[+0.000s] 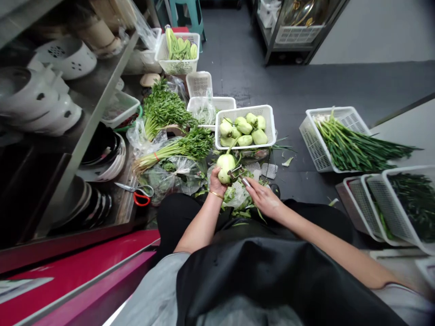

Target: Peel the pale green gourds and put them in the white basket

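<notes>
My left hand point(217, 182) is wrapped round a pale green gourd point(225, 164) whose stem points away from me. In my right hand point(263, 195) is a peeler point(237, 172), its head against the right side of the gourd. Green peelings point(242, 197) lie below my hands, partly over clear plastic. Just beyond the gourd, a white basket point(273, 124) holds several pale gourds point(243, 126) with smooth, light skins.
Bundles of leafy greens point(166, 106) lie to the left, with red-handled scissors point(141, 197) on the shelf edge nearby. A basket of green-stalked vegetables point(340, 145) stands at right, near stacked baskets point(370, 203). Bowls point(37, 99) fill the left shelf.
</notes>
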The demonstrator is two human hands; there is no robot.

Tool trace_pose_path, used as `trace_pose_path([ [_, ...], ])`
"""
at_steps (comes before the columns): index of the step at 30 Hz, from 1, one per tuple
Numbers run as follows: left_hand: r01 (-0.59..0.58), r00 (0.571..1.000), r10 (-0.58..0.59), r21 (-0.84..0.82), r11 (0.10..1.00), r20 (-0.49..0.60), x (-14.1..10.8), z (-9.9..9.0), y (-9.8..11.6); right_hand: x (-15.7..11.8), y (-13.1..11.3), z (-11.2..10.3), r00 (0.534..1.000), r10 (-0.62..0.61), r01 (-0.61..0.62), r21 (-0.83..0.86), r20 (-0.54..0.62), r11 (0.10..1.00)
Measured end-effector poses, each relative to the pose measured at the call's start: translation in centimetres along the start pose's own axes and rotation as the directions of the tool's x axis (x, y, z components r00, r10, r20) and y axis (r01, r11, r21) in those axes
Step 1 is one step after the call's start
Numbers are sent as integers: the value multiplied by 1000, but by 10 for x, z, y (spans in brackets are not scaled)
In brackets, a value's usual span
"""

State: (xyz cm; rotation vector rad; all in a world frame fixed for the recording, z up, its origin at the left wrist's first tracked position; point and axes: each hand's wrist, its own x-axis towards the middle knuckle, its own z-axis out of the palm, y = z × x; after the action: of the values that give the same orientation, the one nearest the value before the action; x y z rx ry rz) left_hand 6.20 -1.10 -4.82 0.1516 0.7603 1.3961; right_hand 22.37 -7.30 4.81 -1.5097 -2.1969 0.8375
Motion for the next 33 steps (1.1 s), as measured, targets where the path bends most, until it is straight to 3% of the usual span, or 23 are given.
trace_pose_path([
  [3,-33,999,33,7,999,-11,1,7,1,19,-3,-11,1000,5,-6,-27,-21,1000],
  [6,-117,992,117,6,993,-44,1,14,9,26,-3,1,999,10,-11,-31,-34,999],
  [10,-158,978,155,-14,987,-137,5,12,21,-23,13,30,995,5,-10,49,100,999],
  [13,-184,973,178,-33,982,-150,7,8,24,-39,16,24,995,24,-27,27,95,999],
  [17,-169,975,168,4,986,-148,5,9,21,10,-7,3,1000,7,-7,-34,12,999],
  [20,-159,977,155,-14,987,-144,1,11,19,30,-12,14,1000,11,-12,-87,-3,996],
  [24,-137,970,120,-69,988,-211,1,11,23,-15,22,40,996,57,-49,-123,62,991],
  [27,-143,966,120,-82,986,-230,3,11,28,-37,35,35,994,65,-55,-119,87,991],
  [30,-159,968,143,-67,985,-205,3,13,27,-9,14,19,1000,11,-9,-94,17,995],
  [33,-194,970,186,-35,980,-159,2,13,22,25,-12,15,1000,14,-10,-157,28,988],
])
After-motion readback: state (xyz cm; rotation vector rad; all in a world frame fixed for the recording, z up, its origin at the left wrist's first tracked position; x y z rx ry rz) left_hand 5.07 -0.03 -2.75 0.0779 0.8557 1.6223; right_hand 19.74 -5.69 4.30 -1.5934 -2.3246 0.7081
